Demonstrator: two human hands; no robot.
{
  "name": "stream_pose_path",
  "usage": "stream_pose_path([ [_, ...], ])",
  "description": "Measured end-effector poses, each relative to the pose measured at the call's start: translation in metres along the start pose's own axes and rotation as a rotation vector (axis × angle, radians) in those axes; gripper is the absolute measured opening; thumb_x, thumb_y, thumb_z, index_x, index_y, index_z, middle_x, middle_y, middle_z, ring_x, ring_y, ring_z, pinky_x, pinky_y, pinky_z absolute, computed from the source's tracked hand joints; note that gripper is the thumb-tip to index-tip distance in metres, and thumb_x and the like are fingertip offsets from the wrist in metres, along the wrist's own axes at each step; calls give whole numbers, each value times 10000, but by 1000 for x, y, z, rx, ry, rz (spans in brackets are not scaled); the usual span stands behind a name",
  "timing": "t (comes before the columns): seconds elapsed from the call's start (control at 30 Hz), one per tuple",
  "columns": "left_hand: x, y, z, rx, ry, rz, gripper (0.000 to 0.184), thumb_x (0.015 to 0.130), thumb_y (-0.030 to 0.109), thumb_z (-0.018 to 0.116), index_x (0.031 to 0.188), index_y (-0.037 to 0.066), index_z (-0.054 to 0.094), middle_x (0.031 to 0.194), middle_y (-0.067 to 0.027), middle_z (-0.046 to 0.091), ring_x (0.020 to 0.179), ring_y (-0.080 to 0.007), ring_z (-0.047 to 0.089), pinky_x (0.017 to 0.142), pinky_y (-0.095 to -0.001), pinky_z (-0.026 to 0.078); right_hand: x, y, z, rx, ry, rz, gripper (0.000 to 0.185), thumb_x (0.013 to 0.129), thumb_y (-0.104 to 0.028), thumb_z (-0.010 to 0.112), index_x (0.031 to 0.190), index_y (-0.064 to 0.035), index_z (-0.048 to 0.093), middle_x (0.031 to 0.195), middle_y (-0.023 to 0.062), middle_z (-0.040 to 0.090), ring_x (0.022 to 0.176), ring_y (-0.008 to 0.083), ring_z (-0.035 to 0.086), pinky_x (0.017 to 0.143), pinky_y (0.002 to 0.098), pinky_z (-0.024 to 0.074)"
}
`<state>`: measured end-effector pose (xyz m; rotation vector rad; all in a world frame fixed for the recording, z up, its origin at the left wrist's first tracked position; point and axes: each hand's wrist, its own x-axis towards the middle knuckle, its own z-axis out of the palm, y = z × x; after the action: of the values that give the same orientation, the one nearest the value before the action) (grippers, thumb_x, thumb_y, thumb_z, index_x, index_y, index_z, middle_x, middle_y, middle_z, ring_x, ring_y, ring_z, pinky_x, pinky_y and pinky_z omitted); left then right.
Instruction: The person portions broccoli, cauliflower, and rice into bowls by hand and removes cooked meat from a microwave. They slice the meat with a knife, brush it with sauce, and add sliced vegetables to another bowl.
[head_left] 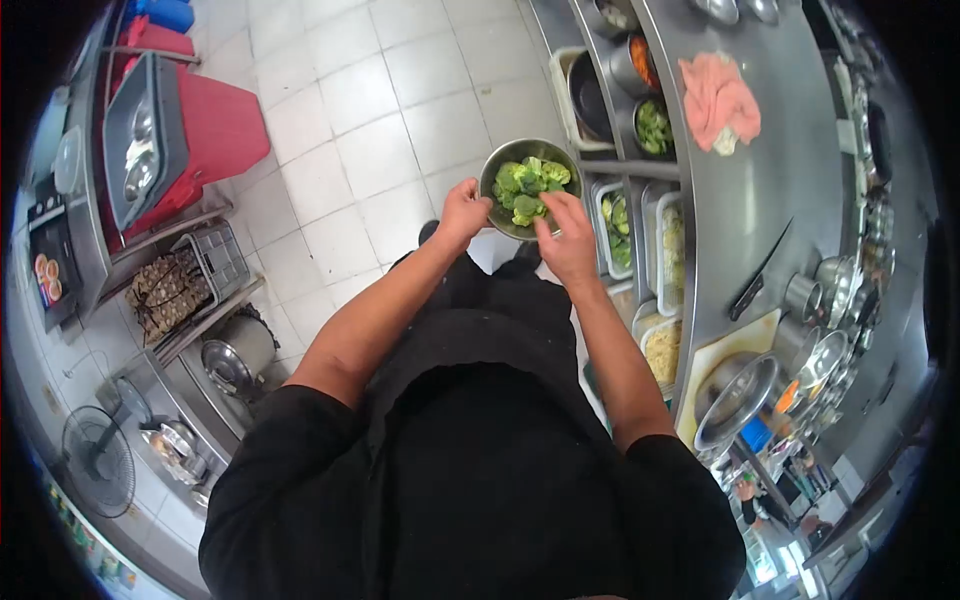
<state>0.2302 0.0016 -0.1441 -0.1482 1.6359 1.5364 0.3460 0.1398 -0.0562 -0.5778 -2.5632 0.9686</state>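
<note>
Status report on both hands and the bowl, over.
Left hand holding the bowl at its rim. Right hand fingers at the broccoli inside. Nothing else seen over the bowl.

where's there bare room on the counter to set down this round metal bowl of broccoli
The widest bare patch of the grey steel counter lies between the crumpled pink cloth and the long black-handled knife. Another lies right of the cloth. Below the knife in view, a large shiny metal bowl, pale rectangular board and round silver pots crowd it.
</note>
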Motion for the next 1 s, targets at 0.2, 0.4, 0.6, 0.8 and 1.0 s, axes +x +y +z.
stream_pose_path([
  [0.2,-28,84,-45,-151,0,84,85,777,-48,528,792,26,489,766,-57,534,658,-193,622,615,-384,601,39,-16,-9,190,142,268,255,827,-137,675,1035,4,627,917,83,636,730,127,602,621,273,504],
  [0.4,-36,130,-55,-12,7,186,141,771,1,539,909,28,559,773,-32,541,684,-147,579,619,-338,560,68,-3,19,522,-13,596,237,858,-171,635,698,-49,511,663,32,542,523,126,527,467,291,455],
  [0.6,-12,189,-22,-147,-159,276,166,926,179,574,855,42,513,948,-85,591,825,-213,646,700,-376,588,145,47,-16,575,140,514,144,794,-72,594,681,-40,510,632,-5,489,549,89,441,486,316,395],
  [0.8,44,219,8,-61,-51,262,190,937,218,548,956,28,544,1075,-131,606,904,-242,641,722,-352,562,297,92,-180,872,458,553,68,824,-81,564,784,-27,552,722,63,569,569,181,578,462,351,487],
  [1.0,86,212,11,-5,106,111,211,921,212,538,991,12,544,1033,-128,608,873,-234,638,679,-336,553,472,197,-289,780,721,472,188,827,-114,552,885,61,589,793,161,620,562,237,621,500,330,546],
])
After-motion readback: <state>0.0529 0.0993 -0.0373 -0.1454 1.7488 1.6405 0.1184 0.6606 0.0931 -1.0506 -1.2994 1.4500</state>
